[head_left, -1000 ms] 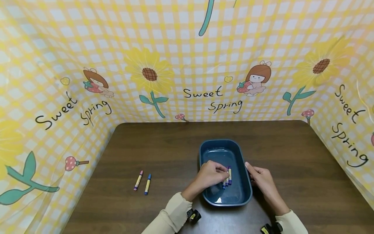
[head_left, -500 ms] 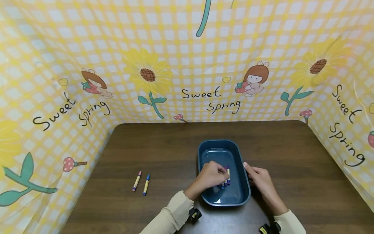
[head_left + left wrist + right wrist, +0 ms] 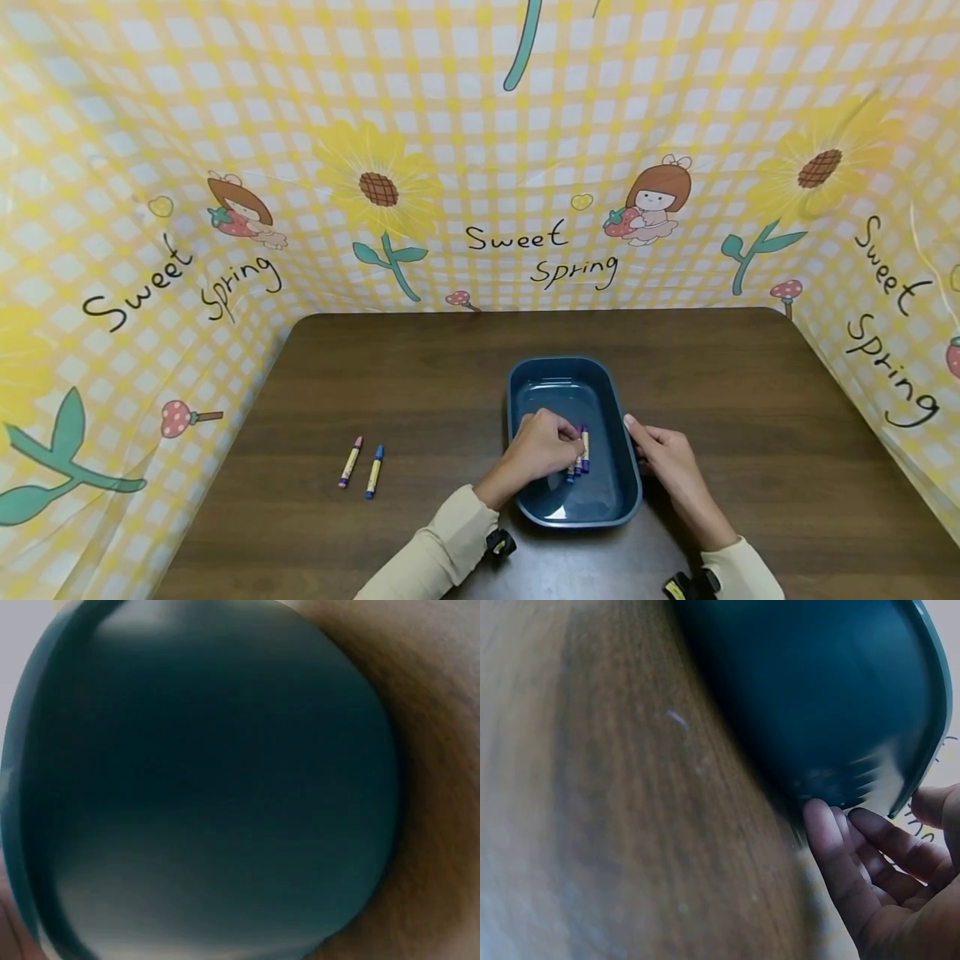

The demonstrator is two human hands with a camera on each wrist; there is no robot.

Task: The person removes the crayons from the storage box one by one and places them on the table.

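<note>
A dark blue rectangular tray (image 3: 581, 512) stands on the table. Over its inside, my left hand (image 3: 542, 446) has curled fingertips pinched at a crayon, mostly hidden under them. Several purple and blue crayons (image 3: 585, 450) lie side by side there, partly covered by the fingers. At the tray's right side, my right hand (image 3: 670, 458) holds the wall, thumb at the rim. The right wrist view shows that hand's fingers (image 3: 826, 829) against the outer wall. In the left wrist view the tray wall (image 3: 210, 780) fills most of the picture, and the left fingertips cannot be made out.
Two crayons lie on the table left of the tray, one pink-tipped (image 3: 350, 462) and one blue (image 3: 374, 472). The brown wooden table (image 3: 420, 367) is enclosed at the back and sides by a yellow checked cloth (image 3: 450, 167).
Both hands stay nearly where they were at the tray. The whole head view has shifted slightly, while the two crayons on the table remain in place.
</note>
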